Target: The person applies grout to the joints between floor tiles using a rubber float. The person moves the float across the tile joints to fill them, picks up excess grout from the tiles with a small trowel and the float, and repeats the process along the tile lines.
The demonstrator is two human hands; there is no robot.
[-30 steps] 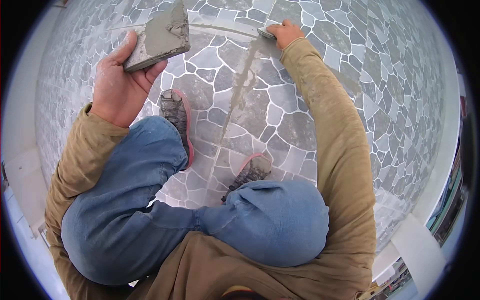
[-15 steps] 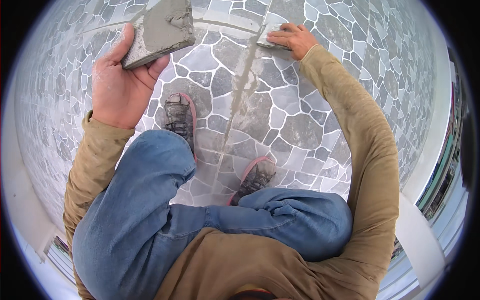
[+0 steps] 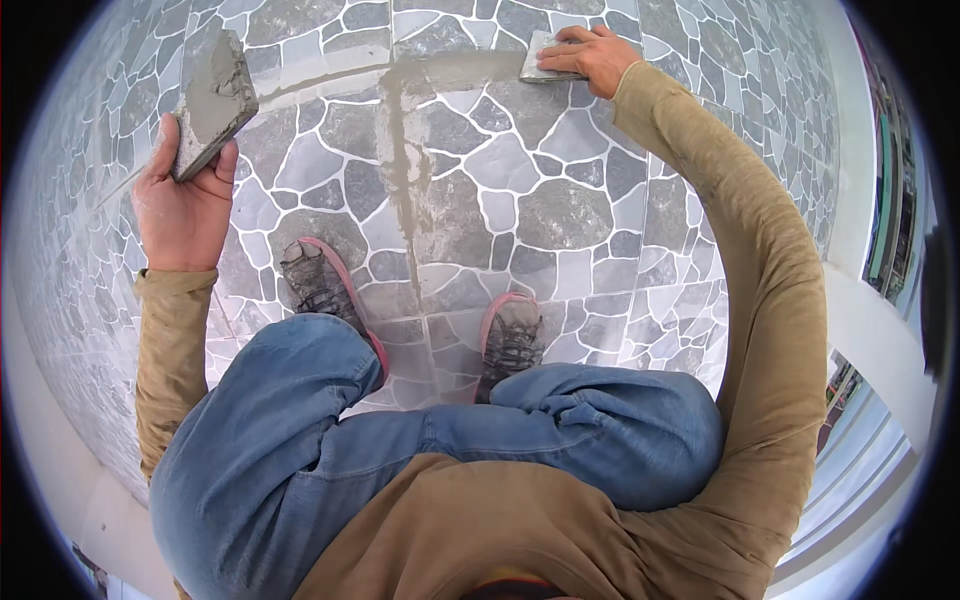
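My left hand (image 3: pixel 183 222) is raised at the left and closed round the lower edge of a thick grey slab (image 3: pixel 186 140). Wet grey grout (image 3: pixel 216 95) is heaped on the slab's upper face. At the far side, my right hand (image 3: pixel 598 62) presses a small flat pale float (image 3: pixel 540 60) against the tiles, fingers over its top. The float lies at the right end of a smeared grout band (image 3: pixel 460 70) running crosswise. Another grout-filled joint (image 3: pixel 400 165) runs from that band toward my feet, with smears on the tiles beside it.
The floor of stone-patterned tiles (image 3: pixel 565 213) spreads all round. My left shoe (image 3: pixel 322 285) and right shoe (image 3: pixel 515 335) stand on it below the joint. A pale raised border (image 3: pixel 850 200) edges the floor at the right, with slatted items beyond.
My left hand and the slab have moved left and slightly lower in view. The view has shifted over the floor. My right hand has slid the float rightward along the crosswise joint.
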